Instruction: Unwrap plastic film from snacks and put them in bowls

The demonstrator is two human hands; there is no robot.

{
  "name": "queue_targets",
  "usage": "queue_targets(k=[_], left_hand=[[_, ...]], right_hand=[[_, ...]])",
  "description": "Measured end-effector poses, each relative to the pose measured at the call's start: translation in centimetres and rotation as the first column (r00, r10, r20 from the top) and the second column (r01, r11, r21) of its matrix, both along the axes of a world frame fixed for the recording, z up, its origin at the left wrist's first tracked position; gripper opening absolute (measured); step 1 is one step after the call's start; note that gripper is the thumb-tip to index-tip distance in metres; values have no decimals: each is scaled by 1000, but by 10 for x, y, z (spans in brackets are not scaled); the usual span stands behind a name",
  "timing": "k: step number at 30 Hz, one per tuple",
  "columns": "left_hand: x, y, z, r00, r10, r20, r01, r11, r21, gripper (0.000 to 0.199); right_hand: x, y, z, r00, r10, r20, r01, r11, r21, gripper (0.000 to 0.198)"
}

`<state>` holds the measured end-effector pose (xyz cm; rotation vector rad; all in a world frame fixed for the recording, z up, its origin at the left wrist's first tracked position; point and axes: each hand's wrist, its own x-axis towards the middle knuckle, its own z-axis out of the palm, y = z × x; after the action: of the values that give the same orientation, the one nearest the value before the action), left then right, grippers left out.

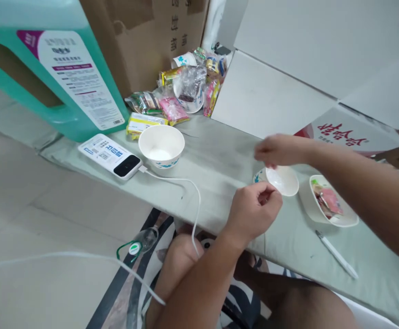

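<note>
My left hand (256,208) is just in front of a small white paper bowl (290,183) with a blue pattern, its thumb and fingers curled together in a pinch. Above the far rim of that bowl is my right hand (281,150), slightly blurred, with its fingers bent and closed. What either hand pinches is too small or hidden to make out. To the right of the bowl stands a squarish white tub (311,201) with small colourful packets (329,199) inside.
A white pen (336,254) lies near the front edge. Leftward are another paper bowl (161,146), a white power bank (110,156) with a cable (185,180), and a big green jug (74,82). Wrapped snacks (173,108) pile up by a cardboard box (147,41); white boxes (271,91) stand behind.
</note>
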<state>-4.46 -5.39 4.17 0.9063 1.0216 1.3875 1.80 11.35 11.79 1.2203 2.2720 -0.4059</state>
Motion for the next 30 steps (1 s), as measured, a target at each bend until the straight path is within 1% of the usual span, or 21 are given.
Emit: queue_targets(k=[1,2,4,5,6,8,9,10,12,14,16,18,20,22,23,25,26,27,28,29,30], left_hand=[[-2,2,-2,1000,10,19,-10,1000,-24,17],[-3,3,-3,999,20,32,-18,999,-47,18],[-5,5,-6,998,29,51,-25,997,-78,17],[-6,5,-6,998,24,53,-19,996,-84,16],[-7,5,-7,999,16,44,-12,996,-88,16],[-10,4,-6,1000,-4,-10,3,994,-105,16],[-12,4,-6,999,-18,-46,12,993,-117,17],[-14,3,-6,996,-29,-82,18,992,-129,17],[-18,3,-7,990,-34,-137,15,990,-138,16],[-19,3,-8,987,-17,-162,-4,991,-132,12],[-18,3,-10,989,-1,-151,-18,992,-122,9],[-17,2,-12,994,10,-111,-23,994,-109,8],[-17,2,-13,997,23,-70,-29,995,-92,8],[-18,3,-12,999,34,-39,-36,997,-71,11],[-19,3,-12,998,52,-21,-54,996,-66,13],[-21,5,-11,987,154,47,-150,985,-88,16],[-20,6,-10,969,222,110,-209,971,-118,18],[-19,6,-9,943,264,201,-235,959,-157,21],[-16,7,-8,916,259,306,-207,959,-192,27],[-11,6,-7,890,193,414,-116,972,-203,35],[-6,6,-7,861,84,501,10,983,-184,44]], right_hand=[[-18,4,-3,984,42,-171,-28,996,82,15],[-38,10,-9,937,86,-340,-31,986,165,18],[-82,25,-27,815,162,-556,-3,961,275,46],[-104,34,-37,772,151,-617,12,968,252,57],[-126,43,-46,746,95,-660,46,980,193,65],[-164,57,-61,680,-70,-730,145,989,39,75],[-179,63,-66,645,-161,-747,193,980,-45,74],[-190,67,-69,597,-251,-762,241,962,-128,70],[-204,71,-74,483,-385,-786,307,916,-259,53],[-204,72,-76,368,-437,-821,339,885,-319,34],[-194,72,-76,283,-406,-869,335,891,-307,21],[-175,67,-72,221,-355,-908,311,908,-280,14],[-146,56,-65,168,-334,-927,282,918,-280,11],[-108,34,-56,104,-357,-928,257,911,-322,12],[-84,19,-51,59,-377,-925,241,904,-353,13],[-32,-19,-43,-63,-427,-902,215,877,-430,16],[-5,-40,-40,-137,-448,-884,207,859,-468,18],[23,-62,-39,-217,-468,-856,201,837,-509,18],[49,-85,-41,-299,-486,-821,191,813,-551,18],[73,-107,-45,-367,-501,-784,171,791,-587,18],[95,-128,-51,-392,-514,-763,166,776,-608,18]])
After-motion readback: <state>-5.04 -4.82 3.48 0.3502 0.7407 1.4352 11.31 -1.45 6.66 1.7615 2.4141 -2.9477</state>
